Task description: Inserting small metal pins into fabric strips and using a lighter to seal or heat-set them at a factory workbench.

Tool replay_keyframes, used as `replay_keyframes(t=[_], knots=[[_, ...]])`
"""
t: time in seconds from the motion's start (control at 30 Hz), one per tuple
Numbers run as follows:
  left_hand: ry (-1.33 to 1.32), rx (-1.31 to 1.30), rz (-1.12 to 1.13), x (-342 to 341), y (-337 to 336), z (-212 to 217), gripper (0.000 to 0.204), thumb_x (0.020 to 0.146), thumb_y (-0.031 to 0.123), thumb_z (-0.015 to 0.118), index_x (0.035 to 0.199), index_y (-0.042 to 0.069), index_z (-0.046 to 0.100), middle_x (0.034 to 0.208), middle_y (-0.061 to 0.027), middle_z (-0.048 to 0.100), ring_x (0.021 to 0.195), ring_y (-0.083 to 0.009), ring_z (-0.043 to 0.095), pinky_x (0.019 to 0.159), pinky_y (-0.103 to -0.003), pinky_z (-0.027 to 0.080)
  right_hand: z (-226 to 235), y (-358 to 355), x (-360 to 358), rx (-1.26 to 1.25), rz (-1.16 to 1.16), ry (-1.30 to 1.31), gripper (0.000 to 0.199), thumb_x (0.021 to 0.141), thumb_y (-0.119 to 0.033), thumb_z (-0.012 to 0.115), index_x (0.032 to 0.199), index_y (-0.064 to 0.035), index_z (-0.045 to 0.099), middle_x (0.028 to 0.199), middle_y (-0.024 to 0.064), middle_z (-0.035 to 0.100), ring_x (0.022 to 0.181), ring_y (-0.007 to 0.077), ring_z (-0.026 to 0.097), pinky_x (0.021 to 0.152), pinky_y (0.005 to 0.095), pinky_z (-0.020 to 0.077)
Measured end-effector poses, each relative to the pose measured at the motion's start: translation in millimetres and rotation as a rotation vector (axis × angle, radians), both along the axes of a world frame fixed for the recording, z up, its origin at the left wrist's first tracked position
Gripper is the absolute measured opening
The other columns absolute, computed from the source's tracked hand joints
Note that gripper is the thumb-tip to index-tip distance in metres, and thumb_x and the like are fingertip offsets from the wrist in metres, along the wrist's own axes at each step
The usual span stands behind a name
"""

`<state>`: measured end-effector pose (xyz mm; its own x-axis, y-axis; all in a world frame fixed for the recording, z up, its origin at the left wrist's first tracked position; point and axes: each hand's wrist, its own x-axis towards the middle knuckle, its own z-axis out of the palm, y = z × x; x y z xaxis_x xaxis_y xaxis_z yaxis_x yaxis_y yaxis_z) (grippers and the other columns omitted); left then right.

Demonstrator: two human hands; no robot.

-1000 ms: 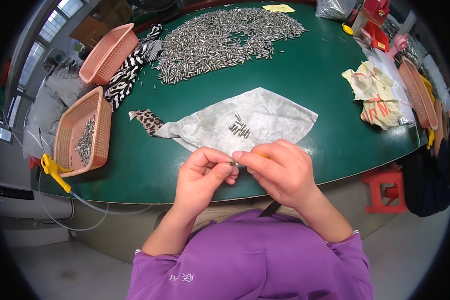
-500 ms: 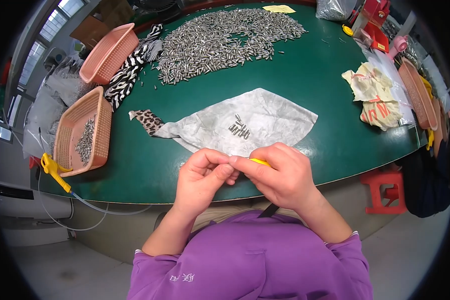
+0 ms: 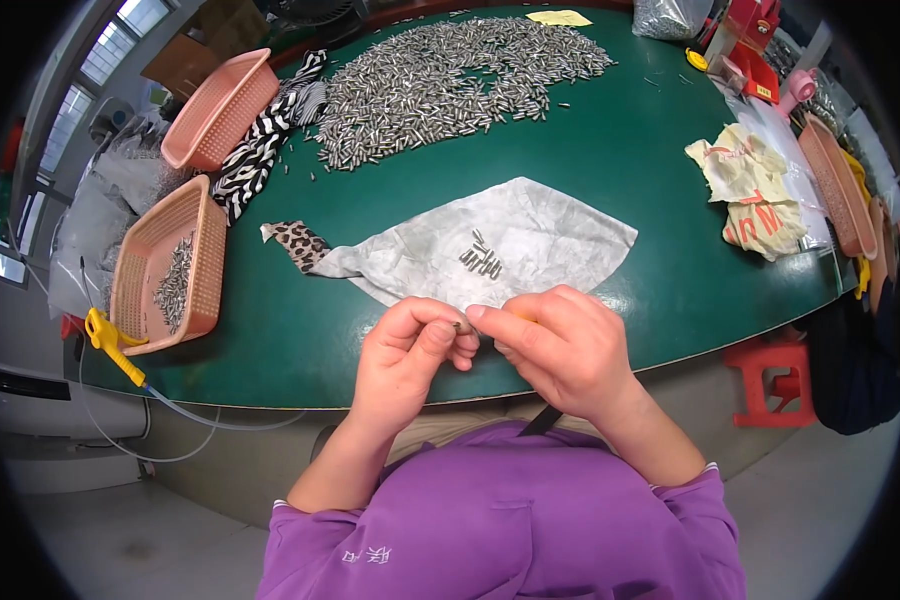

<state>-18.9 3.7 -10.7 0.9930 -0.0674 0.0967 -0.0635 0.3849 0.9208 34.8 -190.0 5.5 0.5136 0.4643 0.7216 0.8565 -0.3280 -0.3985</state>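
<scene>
- The left hand (image 3: 405,352) pinches a small metal piece (image 3: 457,326) between thumb and index finger, its dark end showing above the near edge of the green table (image 3: 675,300).
- The right hand (image 3: 572,343) is close beside it, index finger extended toward the left fingertips, the other fingers curled under; I cannot tell whether they grip anything, since the palm is turned away from view.
- Just beyond both hands lies a grey mottled cloth (image 3: 400,258), spread flat, with a small cluster of metal pins (image 3: 484,264) on its middle.
- The cloth's left end narrows to a leopard-print piece (image 3: 298,247).
- Farther back on the table is a broad heap of silvery metal pins (image 3: 400,110), with a yellow paper slip (image 3: 558,18) behind it.
- At the left, a zebra-print cloth (image 3: 245,170) lies beside two pink plastic baskets (image 3: 208,275); the nearer basket contains more metal pins.
- A yellow air blow gun (image 3: 116,348) with a hose is against that basket's near corner.
- At the right lies a crumpled cream plastic bag (image 3: 738,170) with red print.
</scene>
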Motion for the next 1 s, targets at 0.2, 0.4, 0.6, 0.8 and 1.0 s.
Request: replay_keyframes(t=[0.2,0.4,0.6,0.8,1.0], knots=[[-0.032,0.024,-0.011,0.9,0.0,-1.6,0.015,0.101,0.015,0.057,0.102,0.0,0.061,0.092,-0.0076,0.067,0.08,-0.0127,0.062,0.075,-0.027,0.053,-0.6,0.2,0.5,-0.015,0.021,-0.002,0.037,0.074,-0.007,0.074,0.111,-0.0117,0.072,0.082,0.0013,0.066,0.066,0.0184,0.061,0.055,0.0304,0.0467],[-0.029,0.044,0.0,1.4,-0.4,-0.8,0.014,0.101,0.014,0.057,0.102,0.0,0.061,0.092,-0.0074,0.066,0.08,-0.0124,0.062,0.075,-0.027,0.053,-1.1,0.1,0.6,-0.02,0.024,-0.001,0.037,0.074,-0.007,0.073,0.111,-0.0121,0.072,0.083,0.001,0.065,0.065,0.0183,0.06,0.055,0.0303,0.0464],[-0.02,0.048,0.009,0.5,-0.8,-0.5,0.013,0.101,0.013,0.057,0.102,0.0,0.061,0.092,-0.0072,0.066,0.08,-0.0122,0.062,0.075,-0.026,0.053,-1.5,0.4,0.5,-0.006,0.026,-0.002,0.037,0.074,-0.007,0.073,0.111,-0.0122,0.072,0.083,0.0008,0.065,0.064,0.018,0.059,0.054,0.0301,0.0459],[-0.038,0.062,0.008,-0.6,-3.5,1.4,0.013,0.101,0.013,0.057,0.101,0.0,0.061,0.09,-0.0063,0.065,0.079,-0.0111,0.06,0.074,-0.026,0.052,-2.2,0.7,0.2,-0.002,0.033,-0.001,0.038,0.074,-0.007,0.073,0.111,-0.0127,0.072,0.082,0.0004,0.065,0.063,0.0177,0.058,0.054,0.0299,0.0456],[-0.005,0.135,0.008,-1.4,-2.0,7.0,0.013,0.102,0.013,0.056,0.099,0.001,0.061,0.087,-0.0046,0.064,0.077,-0.0093,0.058,0.071,-0.024,0.05,0.4,0.0,0.4,-0.033,0.01,-0.025,0.04,0.071,-0.007,0.073,0.11,-0.0149,0.074,0.082,0.0,0.063,0.063,0.018,0.057,0.054,0.0305,0.0446]])
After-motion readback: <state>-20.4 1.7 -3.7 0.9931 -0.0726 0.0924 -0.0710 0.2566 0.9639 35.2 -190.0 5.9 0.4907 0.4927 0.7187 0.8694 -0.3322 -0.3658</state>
